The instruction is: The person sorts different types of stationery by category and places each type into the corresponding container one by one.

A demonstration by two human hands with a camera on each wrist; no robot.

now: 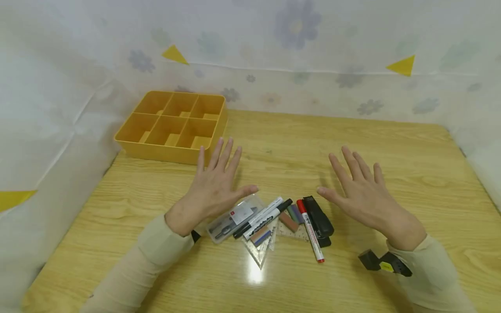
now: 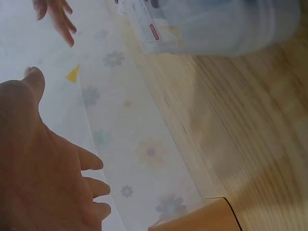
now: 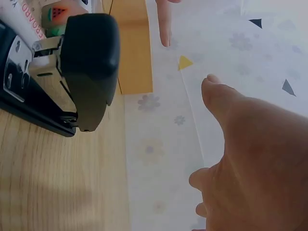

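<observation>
My left hand (image 1: pixel 211 191) is held above the table with its fingers spread, near a clear plastic case (image 1: pixel 217 232) with a compass inside. On the other side, my right hand (image 1: pixel 364 200) hovers with spread fingers, to the right of a black stapler (image 1: pixel 318 219). Neither hand holds anything. Between them lies a loose pile: black-and-white markers (image 1: pixel 266 219), a red-capped whiteboard marker (image 1: pixel 311 230), small striped erasers (image 1: pixel 260 236) and a transparent set square (image 1: pixel 258 256). In the right wrist view the stapler (image 3: pixel 91 62) appears close up; the case (image 2: pixel 216 29) does so in the left wrist view.
A yellow-orange box (image 1: pixel 164 152) with several compartments stands at the back left of the wooden table (image 1: pixel 274 148). Flower-patterned white sheeting (image 1: pixel 297 87) hangs behind the table and along its sides, with yellow triangles on it.
</observation>
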